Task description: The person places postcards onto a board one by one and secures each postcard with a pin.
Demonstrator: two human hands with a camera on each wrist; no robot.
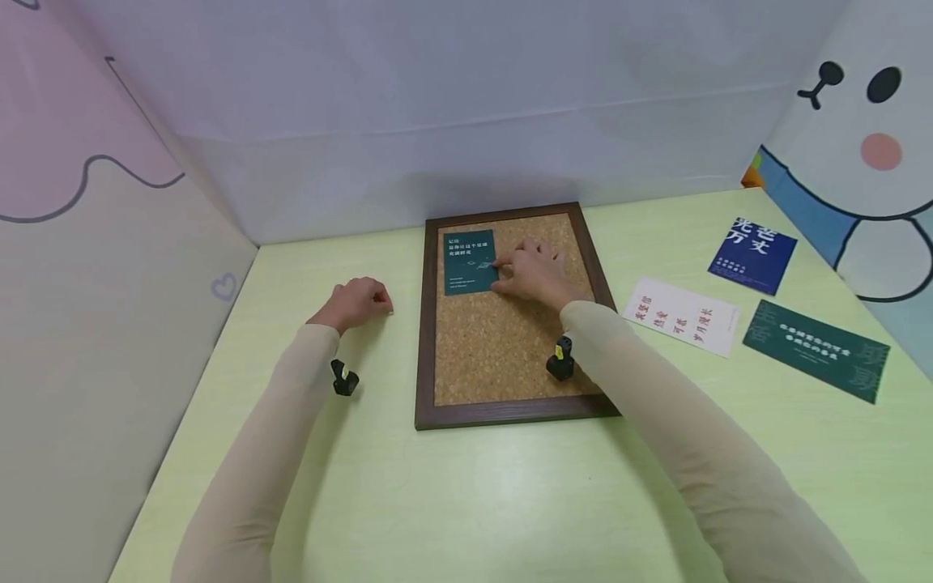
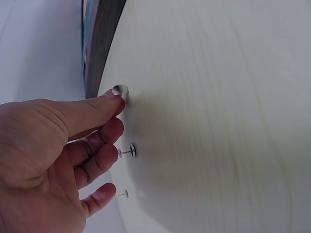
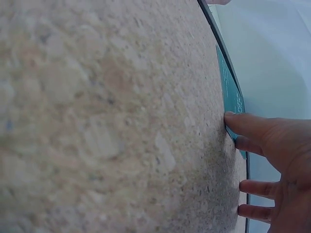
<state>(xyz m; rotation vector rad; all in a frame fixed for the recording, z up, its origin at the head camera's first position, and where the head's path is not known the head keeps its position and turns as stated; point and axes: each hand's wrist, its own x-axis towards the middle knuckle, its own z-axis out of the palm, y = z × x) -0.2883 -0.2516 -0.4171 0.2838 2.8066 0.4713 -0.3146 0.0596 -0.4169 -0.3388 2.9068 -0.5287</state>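
A wood-framed corkboard (image 1: 496, 356) lies on the table, with a dark green card (image 1: 462, 267) printed in white at its upper left. My right hand (image 1: 535, 274) rests on the board, fingers spread and fairly straight, thumb and a fingertip touching the card's right side. To the left of the frame, my left hand (image 1: 355, 302) stays just over the tabletop. Its thumb and finger pinch a silver thumbtack (image 2: 120, 91), whose round head shows at the thumb tip. Beyond the lower fingers, another thumbtack (image 2: 132, 150) and a smaller-looking thumbtack (image 2: 126, 193) sit on the table.
Right of the board lie a white card (image 1: 681, 316) with red writing, a blue card (image 1: 753, 255) and a long green card (image 1: 816, 348). A pale cloth wall (image 1: 474, 162) rises behind the table, and printed panels stand at both sides.
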